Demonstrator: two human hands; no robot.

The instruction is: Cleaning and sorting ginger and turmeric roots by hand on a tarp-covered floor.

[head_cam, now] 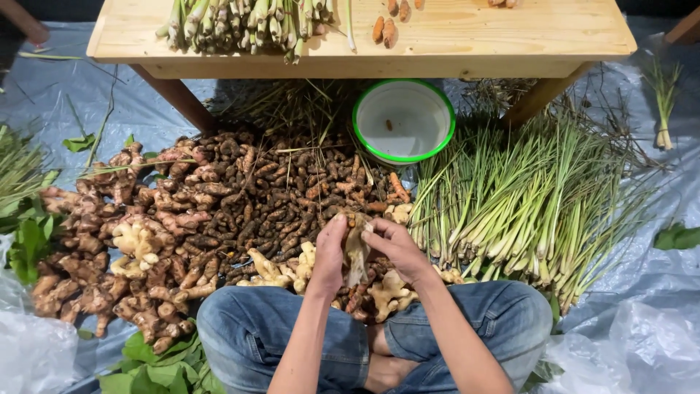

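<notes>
A blue-grey plastic sheet [44, 95] covers the floor, glossy and wrinkled, and carries everything else. On it spreads a broad heap of small dark brown turmeric roots [270, 190], knobby and finger-shaped, some showing orange at broken ends. To the left of that heap lies a pile of larger ginger rhizomes [109, 248], pinkish-brown and lumpy, with a few paler yellow pieces among them. To the right lies a thick fan of lemongrass stalks [525, 204], long, smooth and pale green, their whitish bases pointing toward the person.

A low bench [474, 36] of light unfinished wood stands at the top, holding a bundle of trimmed lemongrass [240, 25] and a few orange peeled root pieces [385, 31]. Below its edge sits a round white bowl [403, 120] with a green rim; it holds only one small brown speck.

The person sits cross-legged in blue jeans [255, 328]. The left hand [329, 252] and the right hand [394, 244] meet over the heap just before the knees, fingers narrowed and pinched on one pale, dry, papery root piece [356, 252] held upright between them.
</notes>
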